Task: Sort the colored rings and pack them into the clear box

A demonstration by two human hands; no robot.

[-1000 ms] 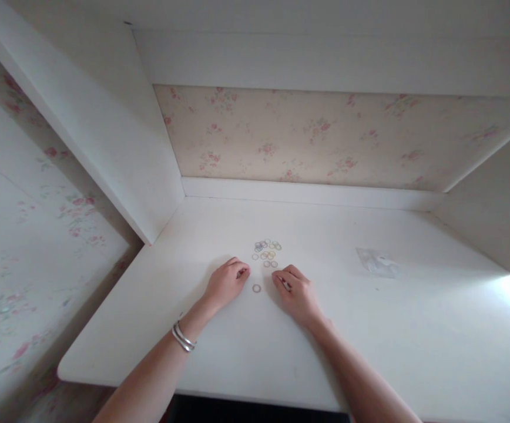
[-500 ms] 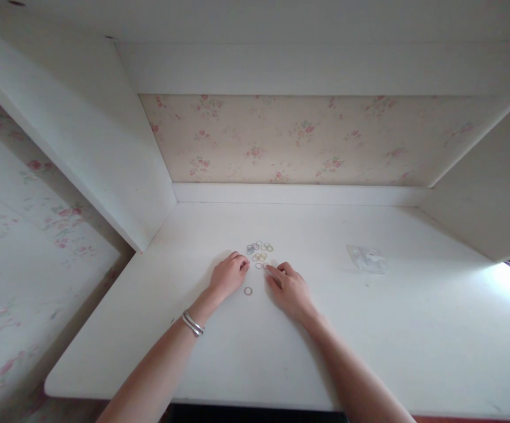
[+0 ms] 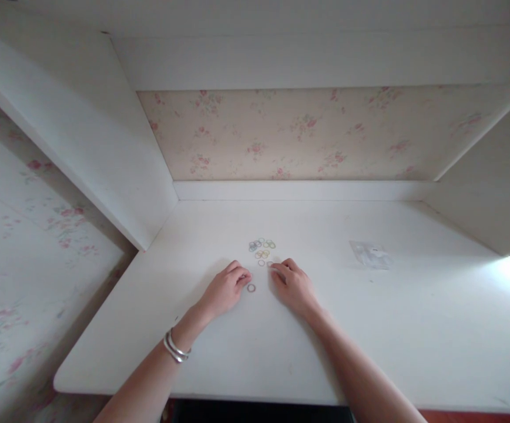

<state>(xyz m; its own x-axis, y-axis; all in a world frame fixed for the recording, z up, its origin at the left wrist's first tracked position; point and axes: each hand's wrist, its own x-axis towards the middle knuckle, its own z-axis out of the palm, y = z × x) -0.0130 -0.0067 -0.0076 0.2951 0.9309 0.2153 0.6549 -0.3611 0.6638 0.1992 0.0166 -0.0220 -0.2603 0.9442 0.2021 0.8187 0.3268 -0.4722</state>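
Note:
Several small thin rings, which look like elastic bands, lie on the white desk (image 3: 246, 358) between and beyond my hands. There is a grey cluster (image 3: 254, 245), a yellow-green group (image 3: 269, 244) and a yellow group (image 3: 262, 254). Closer in lies a single pinkish ring (image 3: 261, 263). Beside it, a second pinkish ring (image 3: 269, 264) is at the fingertips of my right hand (image 3: 294, 286), whose thumb and index finger are drawn together. My left hand (image 3: 227, 286) has its fingertips pinched just above a brownish ring (image 3: 251, 288); whatever they hold is too small to make out.
A clear plastic bag (image 3: 371, 255) lies on the desk to the right. White side panels (image 3: 74, 129) and a low back ledge (image 3: 299, 190) enclose the desk, with flowered wallpaper behind. A double silver bracelet (image 3: 175, 346) is on my left wrist.
My left hand has come slightly nearer to me, down to the brownish ring. My right index finger has curled in, closer to the thumb. The view has shifted a little.

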